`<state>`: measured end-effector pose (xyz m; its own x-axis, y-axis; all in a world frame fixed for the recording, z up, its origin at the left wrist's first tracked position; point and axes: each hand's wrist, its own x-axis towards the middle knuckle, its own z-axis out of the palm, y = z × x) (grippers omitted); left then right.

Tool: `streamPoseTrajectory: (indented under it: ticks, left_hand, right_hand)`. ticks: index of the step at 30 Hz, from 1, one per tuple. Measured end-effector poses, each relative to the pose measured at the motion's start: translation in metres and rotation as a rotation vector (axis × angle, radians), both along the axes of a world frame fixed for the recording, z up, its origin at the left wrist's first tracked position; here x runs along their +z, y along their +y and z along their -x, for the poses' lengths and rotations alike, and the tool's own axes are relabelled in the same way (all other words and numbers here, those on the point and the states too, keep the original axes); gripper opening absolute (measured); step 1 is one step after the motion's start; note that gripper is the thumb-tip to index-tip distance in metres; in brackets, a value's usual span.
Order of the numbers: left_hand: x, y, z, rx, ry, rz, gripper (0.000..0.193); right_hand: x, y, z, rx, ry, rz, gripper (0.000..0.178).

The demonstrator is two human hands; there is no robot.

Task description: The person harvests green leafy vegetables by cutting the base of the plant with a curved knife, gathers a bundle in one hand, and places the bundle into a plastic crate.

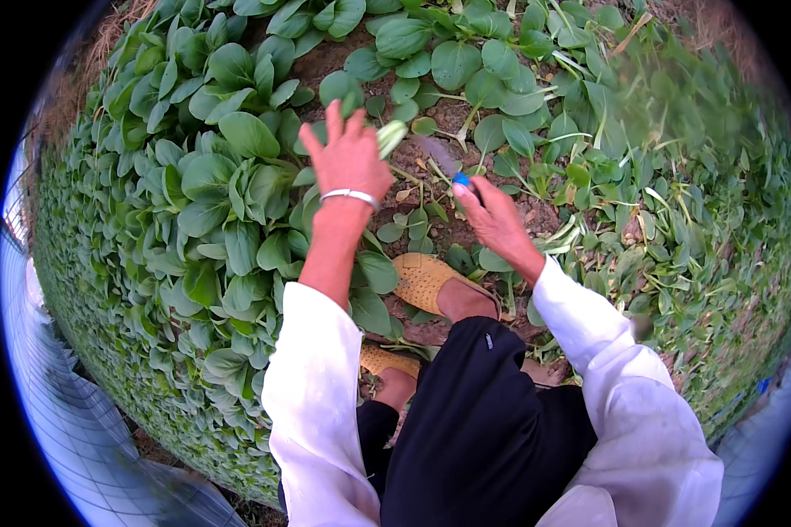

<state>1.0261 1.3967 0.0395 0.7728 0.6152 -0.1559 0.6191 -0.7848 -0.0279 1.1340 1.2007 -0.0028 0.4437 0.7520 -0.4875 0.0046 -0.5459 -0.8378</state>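
My left hand point(351, 164), with a light bracelet at the wrist, is closed around a bok choy point(391, 138). The plant's pale green stem end points right out of my grip, and its leaves spread beyond my fingers. To the right, my right hand point(499, 220) grips a knife point(461, 179) by its dark handle with a blue collar. Motion blurs the blade, which points up and left toward the pale stem end, with a gap between them. Brown soil and scattered loose leaves lie beneath both hands.
Dense standing bok choy point(228, 176) fills the left side. Cut plants and loose leaves point(580, 237) cover the ground at right. My feet in yellow perforated shoes point(420, 279) stand among leaves below my hands. Pale sheeting point(70, 413) borders the lower left.
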Motion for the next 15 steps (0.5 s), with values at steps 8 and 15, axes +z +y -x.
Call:
streamPoseTrajectory:
  ticks: [8,15]
  left_hand:
    - [-0.020,0.007,0.047,0.401,-0.275,0.334,0.036]
    - [-0.022,0.008,0.051,0.608,-0.281,0.503,0.037]
  right_hand:
    - [-0.030,0.051,0.016,0.180,-0.224,0.017,0.037]
    - [-0.043,0.057,0.017,0.160,-0.285,0.098,0.039]
